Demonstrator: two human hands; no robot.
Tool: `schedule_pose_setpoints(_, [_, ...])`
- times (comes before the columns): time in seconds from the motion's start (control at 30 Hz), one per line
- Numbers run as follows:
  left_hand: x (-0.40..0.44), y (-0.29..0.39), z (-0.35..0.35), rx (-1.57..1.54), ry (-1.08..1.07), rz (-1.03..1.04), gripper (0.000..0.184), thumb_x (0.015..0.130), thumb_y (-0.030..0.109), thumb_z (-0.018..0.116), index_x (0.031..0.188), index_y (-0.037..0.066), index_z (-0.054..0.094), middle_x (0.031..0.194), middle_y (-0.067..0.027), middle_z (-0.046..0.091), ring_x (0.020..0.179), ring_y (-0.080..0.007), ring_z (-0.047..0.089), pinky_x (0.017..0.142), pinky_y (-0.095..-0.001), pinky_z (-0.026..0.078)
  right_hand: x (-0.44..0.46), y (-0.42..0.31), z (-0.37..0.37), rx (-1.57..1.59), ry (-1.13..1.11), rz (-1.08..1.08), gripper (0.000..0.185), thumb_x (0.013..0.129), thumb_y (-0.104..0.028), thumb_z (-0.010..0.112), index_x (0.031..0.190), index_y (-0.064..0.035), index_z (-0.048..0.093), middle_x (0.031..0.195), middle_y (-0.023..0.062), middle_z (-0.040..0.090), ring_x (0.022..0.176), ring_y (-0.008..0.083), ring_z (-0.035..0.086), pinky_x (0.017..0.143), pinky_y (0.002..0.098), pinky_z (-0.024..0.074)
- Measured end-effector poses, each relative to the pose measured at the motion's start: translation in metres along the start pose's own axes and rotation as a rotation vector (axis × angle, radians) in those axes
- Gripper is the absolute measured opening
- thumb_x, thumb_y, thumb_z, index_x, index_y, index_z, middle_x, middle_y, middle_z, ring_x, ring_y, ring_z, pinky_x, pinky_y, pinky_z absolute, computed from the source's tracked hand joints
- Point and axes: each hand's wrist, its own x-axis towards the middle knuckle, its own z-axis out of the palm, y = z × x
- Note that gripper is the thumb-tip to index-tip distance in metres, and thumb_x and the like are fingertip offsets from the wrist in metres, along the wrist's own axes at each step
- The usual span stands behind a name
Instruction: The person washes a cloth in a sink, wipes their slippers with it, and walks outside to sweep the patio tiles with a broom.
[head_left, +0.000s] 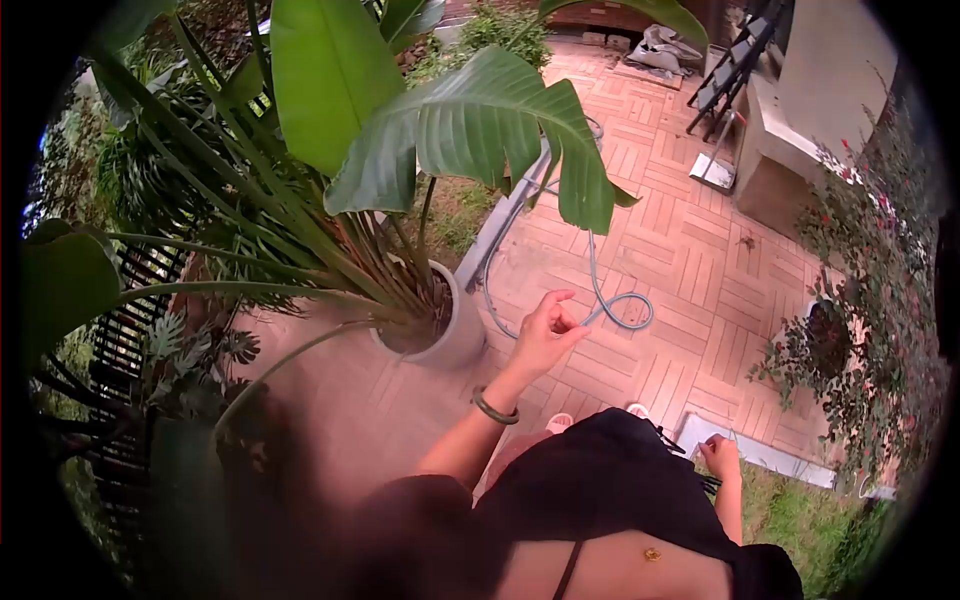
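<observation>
My left hand (548,332), with a dark bangle at the wrist, is raised over the tiled floor beside a large potted plant. Its fingers are loosely curved and apart, with nothing visible in them. The plant's round pale pot (462,325) stands just left of that hand, and a broad torn leaf (480,125) arches above it. Low at my right side, my right hand (718,456) has its fingers bent together near a pale edging strip (790,466). Whatever it may hold is too small to make out.
A grey-blue hose (630,325) lies looped on the tiles ahead. To the right stand a flowering shrub (880,290), a long-handled dustpan (713,170) and a dark folding ladder (735,70). Black fencing (125,370) runs along the left. A crumpled sack (662,48) lies at the back.
</observation>
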Motion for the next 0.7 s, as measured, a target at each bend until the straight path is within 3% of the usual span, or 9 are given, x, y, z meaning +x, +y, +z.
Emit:
schedule_pose_setpoints(0.17, [-0.012, -0.012, -0.013, 0.084, 0.317, -0.078, 0.046, 0.072, 0.007, 0.067, 0.112, 0.002, 0.045, 0.066, -0.003, 0.055, 0.061, -0.0083, 0.054, 0.057, -0.022, 0.046, 0.128, -0.009, -0.025, -0.123, -0.165, -0.218, 0.02, 0.069, -0.021, 0.064, 0.074, -0.0012, 0.061, 0.065, 0.0161, 0.06, 0.064, 0.0293, 0.059, 0.062, 0.0378, 0.0475])
schedule_pose_setpoints(0.3, [-0.075, -0.024, -0.01, 0.086, 0.677, -0.224, 0.043, 0.074, 0.007, 0.066, 0.11, -0.001, 0.045, 0.066, 0.0004, 0.052, 0.059, -0.0061, 0.049, 0.055, -0.0201, 0.041, 0.244, -0.037, -0.056, -0.212, -0.234, -0.454, 0.021, 0.069, -0.02, 0.063, 0.076, -0.0012, 0.061, 0.068, 0.0176, 0.06, 0.068, 0.0316, 0.06, 0.065, 0.0386, 0.0478])
schedule_pose_setpoints(0.4, [-0.122, -0.016, 0.005, 0.093, 0.882, -0.339, 0.043, 0.076, 0.001, 0.062, 0.114, 0.0, 0.042, 0.072, 0.0009, 0.052, 0.066, -0.0058, 0.051, 0.061, -0.0179, 0.042, 0.312, -0.073, -0.069, -0.329, -0.247, -0.632, 0.021, 0.07, -0.02, 0.064, 0.077, -0.0005, 0.061, 0.07, 0.0182, 0.061, 0.069, 0.0325, 0.06, 0.065, 0.0394, 0.0477])
schedule_pose_setpoints(0.47, [-0.142, -0.003, 0.019, 0.035, 1.073, -0.344, 0.043, 0.075, 0.004, 0.065, 0.111, -0.001, 0.044, 0.067, 0.0012, 0.052, 0.06, -0.0048, 0.05, 0.056, -0.0186, 0.042, 0.336, -0.104, -0.067, -0.374, -0.236, -0.743, 0.021, 0.07, -0.02, 0.064, 0.077, -0.0004, 0.06, 0.071, 0.0181, 0.061, 0.069, 0.0324, 0.06, 0.065, 0.0395, 0.0476])
schedule_pose_setpoints(0.7, [-0.201, 0.015, 0.04, 0.016, 1.316, -0.326, 0.045, 0.075, 0.003, 0.065, 0.113, -0.002, 0.042, 0.067, 0.0011, 0.053, 0.061, -0.0046, 0.051, 0.058, -0.0177, 0.043, 0.308, -0.203, -0.013, -0.254, -0.388, -1.025, 0.021, 0.07, -0.02, 0.065, 0.076, -0.0008, 0.059, 0.067, 0.0161, 0.06, 0.065, 0.0304, 0.059, 0.061, 0.0388, 0.0472])
